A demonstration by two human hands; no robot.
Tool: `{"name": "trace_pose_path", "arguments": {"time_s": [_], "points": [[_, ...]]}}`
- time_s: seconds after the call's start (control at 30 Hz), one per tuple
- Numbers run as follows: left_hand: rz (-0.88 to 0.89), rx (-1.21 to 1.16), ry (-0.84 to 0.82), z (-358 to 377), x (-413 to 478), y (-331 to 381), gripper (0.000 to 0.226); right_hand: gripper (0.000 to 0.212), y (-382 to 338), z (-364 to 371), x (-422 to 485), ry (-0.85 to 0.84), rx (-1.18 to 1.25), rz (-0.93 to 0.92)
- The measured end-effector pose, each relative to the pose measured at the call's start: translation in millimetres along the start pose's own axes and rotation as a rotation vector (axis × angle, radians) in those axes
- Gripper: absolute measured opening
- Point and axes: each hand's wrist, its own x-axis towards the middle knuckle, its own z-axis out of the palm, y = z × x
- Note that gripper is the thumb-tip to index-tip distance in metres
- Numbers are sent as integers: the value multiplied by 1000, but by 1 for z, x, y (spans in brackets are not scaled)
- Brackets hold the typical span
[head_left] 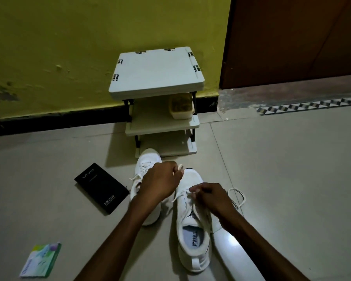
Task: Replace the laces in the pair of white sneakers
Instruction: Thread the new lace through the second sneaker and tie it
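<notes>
While the left hand (160, 179) pinches a flat white lace end (179, 166) and the right hand (210, 196) pinches lace at the eyelets of the nearer white mesh sneaker (187, 180) on the floor (272, 179), pulling evenly seems wise.

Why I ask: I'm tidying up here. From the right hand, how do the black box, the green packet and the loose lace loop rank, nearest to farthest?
From the right hand:
1. Loose lace loop, just to its right.
2. Black box, well to the left, past the other hand.
3. Green packet, far left, low in the view.
</notes>
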Motion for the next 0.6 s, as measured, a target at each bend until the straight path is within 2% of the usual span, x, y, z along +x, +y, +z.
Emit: {"name": "trace_pose_path", "arguments": {"time_s": [0.03, 0.1, 0.17, 0.23, 0.3, 0.4, 0.6], "points": [[-45, -163, -26, 7, 1, -2, 28, 25, -4, -4, -5, -25, 181, 51], [-218, -676, -118, 13, 0, -1, 19, 26, -14, -8, -15, -117, 383, 119], [-393, -1129, -217, 16, 0, 3, 12, 28, -18, -7, -22, -182, 379, 138], [-474, -1342, -227, 18, 1, 6, 9, 23, -20, -5, -25, -183, 302, 98], [-475, -1404, -190, 19, 0, 9, 14, 14, -20, -4, -25, -153, 183, 36], [-434, -1361, -139, 18, -3, 10, 27, 15, -17, -3, -23, -143, 69, -1], [-324, -1245, -46, 23, -13, 0, 30, 12, -5, -2, -19, -36, -68, -29]]}}
